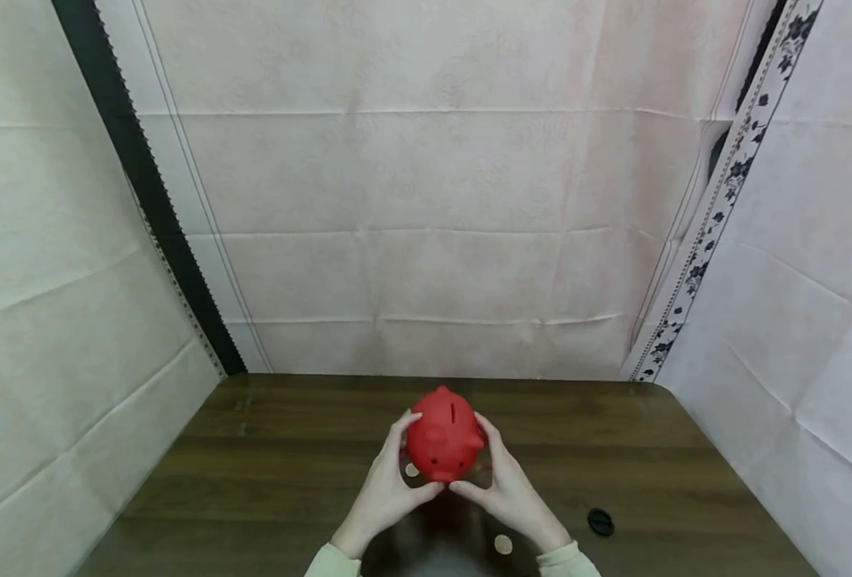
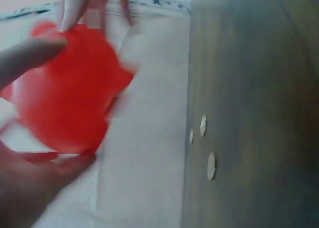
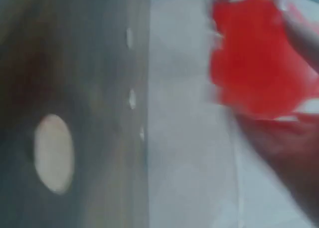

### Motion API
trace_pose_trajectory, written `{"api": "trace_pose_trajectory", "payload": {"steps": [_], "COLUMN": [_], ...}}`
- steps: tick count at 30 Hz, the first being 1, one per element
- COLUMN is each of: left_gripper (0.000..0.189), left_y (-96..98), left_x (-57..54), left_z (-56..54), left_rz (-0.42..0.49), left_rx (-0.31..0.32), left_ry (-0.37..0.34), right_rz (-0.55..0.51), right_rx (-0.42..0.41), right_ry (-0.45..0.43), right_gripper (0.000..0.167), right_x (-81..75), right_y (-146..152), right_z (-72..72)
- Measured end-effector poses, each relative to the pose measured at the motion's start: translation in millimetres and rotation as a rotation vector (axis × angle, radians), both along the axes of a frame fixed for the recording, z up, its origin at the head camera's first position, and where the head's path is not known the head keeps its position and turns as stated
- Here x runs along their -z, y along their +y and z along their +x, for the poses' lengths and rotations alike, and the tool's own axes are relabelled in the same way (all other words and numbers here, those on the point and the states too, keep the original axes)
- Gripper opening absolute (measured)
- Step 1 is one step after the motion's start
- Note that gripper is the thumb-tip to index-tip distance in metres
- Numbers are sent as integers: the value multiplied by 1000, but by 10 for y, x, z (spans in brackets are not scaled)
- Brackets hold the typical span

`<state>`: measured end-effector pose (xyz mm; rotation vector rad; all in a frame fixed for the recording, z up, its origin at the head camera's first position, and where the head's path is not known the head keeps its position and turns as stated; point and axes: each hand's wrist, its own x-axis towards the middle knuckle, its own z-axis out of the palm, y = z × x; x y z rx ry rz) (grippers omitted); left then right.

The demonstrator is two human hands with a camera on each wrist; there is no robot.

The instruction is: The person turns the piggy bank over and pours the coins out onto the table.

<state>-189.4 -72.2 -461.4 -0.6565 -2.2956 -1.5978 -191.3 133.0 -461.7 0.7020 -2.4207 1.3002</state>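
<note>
A red piggy bank (image 1: 442, 437) is held between both hands above the wooden table (image 1: 288, 481), its coin slot on top and its snout towards the head camera. On one side my left hand (image 1: 388, 486) grips it with thumb and fingers curved round the body. From the opposite side my right hand (image 1: 510, 489) holds it the same way, the two thumbs almost meeting in front. Both wrist views show the piggy bank blurred and clear of the tabletop.
A coin (image 1: 502, 544) lies by the right forearm, another coin (image 1: 412, 470) beyond the left thumb. To the right is a black round plug (image 1: 601, 522). The left wrist view shows several coins (image 2: 212, 165). White cloth walls (image 1: 426, 240) enclose the table.
</note>
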Motion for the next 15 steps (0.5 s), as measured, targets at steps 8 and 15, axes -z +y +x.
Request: {"api": "trace_pose_trajectory", "payload": {"steps": [8, 15], "left_gripper": [95, 99], "left_y": [10, 3], "left_x": [-31, 18], "left_z": [-9, -32], "left_rz": [100, 64], "left_rx": [96, 95], "left_ry": [362, 397], "right_rz": [-125, -98], "right_rx": [-242, -186], "right_ry": [434, 473], "right_gripper": [98, 96], "right_x": [67, 41], "right_y": [-88, -96], "right_z": [-56, -49]}}
